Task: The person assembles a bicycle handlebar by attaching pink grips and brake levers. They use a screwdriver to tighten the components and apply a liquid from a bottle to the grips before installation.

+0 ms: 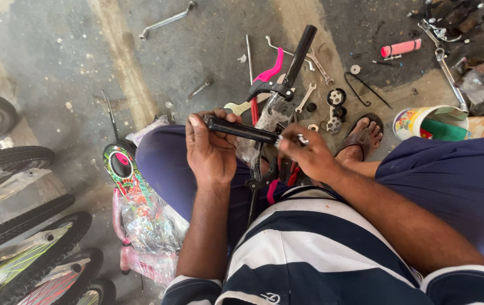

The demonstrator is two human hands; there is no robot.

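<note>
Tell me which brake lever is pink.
The upper lever, beside the far black grip; the lower one by the right hand is black.

The left hand (211,149) wraps around a black handlebar grip (236,130), while the right hand (309,155) pinches a small metal part (301,139) at the bar's inner end. A pink brake lever (270,72) sticks up behind; spanners (315,68) lie scattered on the concrete floor (72,62)

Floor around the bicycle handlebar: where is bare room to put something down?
Bare concrete floor lies upper left, between the tyres and the long metal rod. The right side is crowded: spanners, pink grip, cup. Both hands hold the handlebar.
</note>
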